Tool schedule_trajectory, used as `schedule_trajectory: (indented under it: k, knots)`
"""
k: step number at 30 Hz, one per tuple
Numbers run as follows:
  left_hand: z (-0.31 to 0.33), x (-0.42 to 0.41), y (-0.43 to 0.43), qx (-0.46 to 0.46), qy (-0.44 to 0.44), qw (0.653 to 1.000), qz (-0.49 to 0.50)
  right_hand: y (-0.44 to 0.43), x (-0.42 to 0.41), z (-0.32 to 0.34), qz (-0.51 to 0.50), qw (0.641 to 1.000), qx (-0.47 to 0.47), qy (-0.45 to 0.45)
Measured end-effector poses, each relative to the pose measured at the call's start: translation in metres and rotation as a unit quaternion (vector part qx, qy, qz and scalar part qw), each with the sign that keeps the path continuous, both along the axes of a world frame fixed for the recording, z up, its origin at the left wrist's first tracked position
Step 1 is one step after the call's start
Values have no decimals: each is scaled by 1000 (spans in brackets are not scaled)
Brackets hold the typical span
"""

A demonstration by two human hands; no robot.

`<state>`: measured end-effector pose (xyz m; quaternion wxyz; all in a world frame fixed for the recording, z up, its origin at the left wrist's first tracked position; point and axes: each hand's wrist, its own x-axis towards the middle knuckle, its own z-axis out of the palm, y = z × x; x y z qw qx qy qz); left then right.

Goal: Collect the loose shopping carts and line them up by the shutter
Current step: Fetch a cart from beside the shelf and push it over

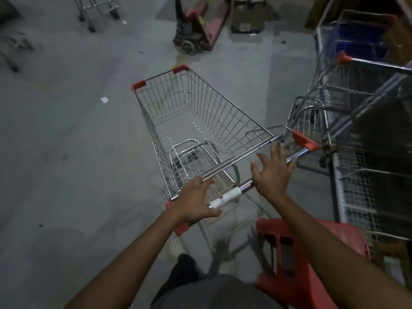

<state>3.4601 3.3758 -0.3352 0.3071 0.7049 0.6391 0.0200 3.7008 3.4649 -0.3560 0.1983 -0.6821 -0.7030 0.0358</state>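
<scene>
On the grey concrete floor (66,134) at mid-frame stands a wire shopping cart (196,121), its empty basket narrowing away from the viewer, red corner caps on its far rim. To the right, just beside it, a second cart (347,90) is parked among wire racks, its basket blurred. Farther back a red pallet jack (200,25) sits near a cardboard box, and another cart's legs (95,12) show at upper left. A red plastic crate (312,259) lies low on the right. Across the near end runs the chrome handle bar (243,186). The left hand (196,201) and right hand (272,172) rest over it with fingers spread and loose, not closed around it.
</scene>
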Motion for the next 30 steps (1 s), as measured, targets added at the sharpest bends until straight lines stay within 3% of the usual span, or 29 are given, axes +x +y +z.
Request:
schedule_trajectory:
  k: [8,16,30]
  knots:
    - [0,-48,-9,6,26,999,43,0,-40,-9,53,992,105,42]
    - [4,-78,12,-10,38,994,104,31,-72,-6,76,993,77,43]
    - [3,-180,79,-1,50,991,122,105,-171,2,112,993,34,15]
